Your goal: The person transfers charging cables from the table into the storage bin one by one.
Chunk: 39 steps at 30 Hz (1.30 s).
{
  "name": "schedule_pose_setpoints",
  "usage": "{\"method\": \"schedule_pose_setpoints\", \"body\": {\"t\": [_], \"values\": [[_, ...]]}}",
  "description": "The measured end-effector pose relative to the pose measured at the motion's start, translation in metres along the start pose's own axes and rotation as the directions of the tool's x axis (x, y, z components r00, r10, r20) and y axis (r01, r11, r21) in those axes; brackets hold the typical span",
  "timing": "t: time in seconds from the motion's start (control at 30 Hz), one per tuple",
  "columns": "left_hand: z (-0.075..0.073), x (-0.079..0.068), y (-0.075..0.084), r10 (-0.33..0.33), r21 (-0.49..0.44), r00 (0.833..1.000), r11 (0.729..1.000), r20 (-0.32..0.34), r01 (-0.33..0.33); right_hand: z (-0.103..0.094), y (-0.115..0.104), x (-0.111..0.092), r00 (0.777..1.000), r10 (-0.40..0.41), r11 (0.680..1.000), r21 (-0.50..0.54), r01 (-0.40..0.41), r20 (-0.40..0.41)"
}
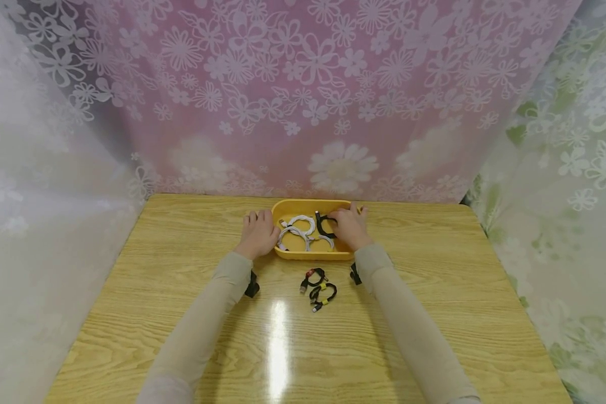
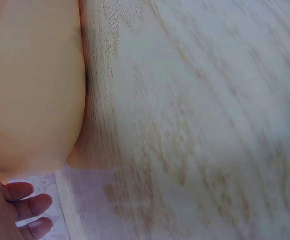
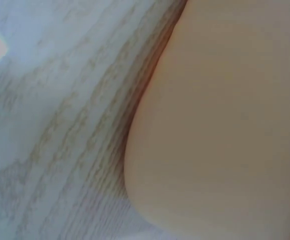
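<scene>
A yellow bin (image 1: 313,256) stands at the back of the table. My left hand (image 1: 258,233) rests against its left end, with the thumb side at the rim. In the left wrist view its loosely bent fingers (image 2: 37,206) show past the corner of the bin. My right hand (image 1: 350,225) reaches over the bin's right end and pinches a coiled black cable (image 1: 320,224) inside; the fingertips are partly hidden. Left of that cable lie a coiled white cable (image 1: 307,219) and a light grey cable (image 1: 281,238). A smaller pale cable (image 1: 328,240) lies near the front wall.
On the table (image 1: 409,314) in front of the bin lie two short black cables, one with a red tie (image 1: 310,273) and one with yellow ties (image 1: 324,286). A pink flowered curtain (image 1: 283,112) hangs right behind the table. The bin's wall (image 3: 214,140) fills much of the right wrist view.
</scene>
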<state>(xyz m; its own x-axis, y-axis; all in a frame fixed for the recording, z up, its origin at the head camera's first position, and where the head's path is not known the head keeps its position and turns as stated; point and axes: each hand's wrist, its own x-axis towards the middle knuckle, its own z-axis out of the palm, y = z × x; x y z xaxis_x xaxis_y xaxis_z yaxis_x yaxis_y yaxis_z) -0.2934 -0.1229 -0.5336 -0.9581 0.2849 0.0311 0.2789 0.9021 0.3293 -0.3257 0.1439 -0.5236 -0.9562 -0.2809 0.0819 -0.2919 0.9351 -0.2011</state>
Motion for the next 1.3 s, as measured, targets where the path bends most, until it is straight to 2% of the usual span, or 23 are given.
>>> {"method": "schedule_pose_setpoints", "body": {"t": [0.2,0.4,0.63,1.0,1.3], "values": [[0.002,0.002,-0.001,-0.002,-0.001,1.0,1.0,0.005,0.002,-0.001,-0.001,-0.001,1.0,-0.002,0.999,0.047,0.002,-0.006],[0.002,0.002,-0.001,-0.002,0.002,1.0,1.0,0.009,0.002,-0.003,0.0,-0.002,0.999,-0.005,0.996,0.086,0.009,-0.048],[0.002,0.002,0.0,-0.007,0.006,1.0,1.0,0.017,0.007,-0.015,0.0,-0.004,0.998,-0.011,0.984,0.174,0.021,-0.058],[0.001,0.0,0.0,-0.013,-0.005,1.0,1.0,0.014,0.013,-0.034,-0.005,-0.017,0.992,0.074,0.93,0.367,-0.03,-0.107],[0.001,0.001,0.0,-0.005,0.001,1.0,1.0,0.005,0.005,-0.048,-0.009,-0.033,0.98,0.092,0.891,0.453,-0.003,-0.174]]}}
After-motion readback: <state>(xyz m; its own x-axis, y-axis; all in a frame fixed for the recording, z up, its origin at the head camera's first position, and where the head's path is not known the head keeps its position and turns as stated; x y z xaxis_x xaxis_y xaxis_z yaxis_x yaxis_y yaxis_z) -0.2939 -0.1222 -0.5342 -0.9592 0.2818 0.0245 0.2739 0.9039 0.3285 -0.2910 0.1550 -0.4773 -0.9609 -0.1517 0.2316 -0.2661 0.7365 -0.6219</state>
